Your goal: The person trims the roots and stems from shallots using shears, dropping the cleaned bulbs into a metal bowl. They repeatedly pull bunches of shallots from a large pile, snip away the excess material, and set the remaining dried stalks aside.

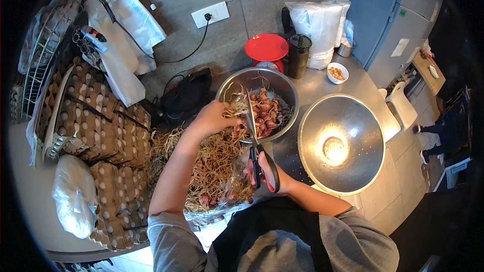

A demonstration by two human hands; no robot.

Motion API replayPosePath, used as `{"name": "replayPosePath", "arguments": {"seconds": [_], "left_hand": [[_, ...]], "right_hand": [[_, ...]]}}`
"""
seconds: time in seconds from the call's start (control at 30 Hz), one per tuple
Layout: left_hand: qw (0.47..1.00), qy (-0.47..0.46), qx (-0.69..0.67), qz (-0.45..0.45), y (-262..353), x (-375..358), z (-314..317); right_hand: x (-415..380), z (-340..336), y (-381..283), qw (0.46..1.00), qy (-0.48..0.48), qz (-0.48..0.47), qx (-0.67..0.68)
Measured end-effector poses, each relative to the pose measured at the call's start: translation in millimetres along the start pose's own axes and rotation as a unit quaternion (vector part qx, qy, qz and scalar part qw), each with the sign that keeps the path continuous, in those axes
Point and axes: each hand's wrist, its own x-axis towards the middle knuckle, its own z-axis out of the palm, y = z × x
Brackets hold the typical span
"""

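Observation:
My right hand (280,179) grips black-handled scissors (253,133), their blades pointing up over a steel bowl (233,79). Inside that bowl lie red shallots (263,108) with dry tops. At the bowl's left rim, my left hand (216,119) is closed around a bunch of dry shallot stalks (235,109), right beside the blades. Whether bulbs hang from this bunch is hard to make out. Below my left forearm spreads a heap of dried stalks (212,163) on plastic, with a few shallots showing among them.
A large perforated steel colander (315,163) stands to the right. Behind are a red scale (266,47), a dark tumbler (299,58), white sacks (315,27) and a small bowl of food (330,74). Stacked egg trays (96,116) fill the left. A person's legs (436,131) show far right.

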Motion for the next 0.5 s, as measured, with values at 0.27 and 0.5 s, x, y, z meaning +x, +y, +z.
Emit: {"name": "replayPosePath", "arguments": {"seconds": [0.27,0.5], "left_hand": [[0.981,-0.045,-0.191,-0.015,-20,21,17],[0.972,0.027,-0.221,-0.076,-34,38,26]], "right_hand": [[-1,-10,2,0.996,-0.037,0.077,-0.03],[-25,1,-8,0.996,-0.021,0.087,-0.008]]}}
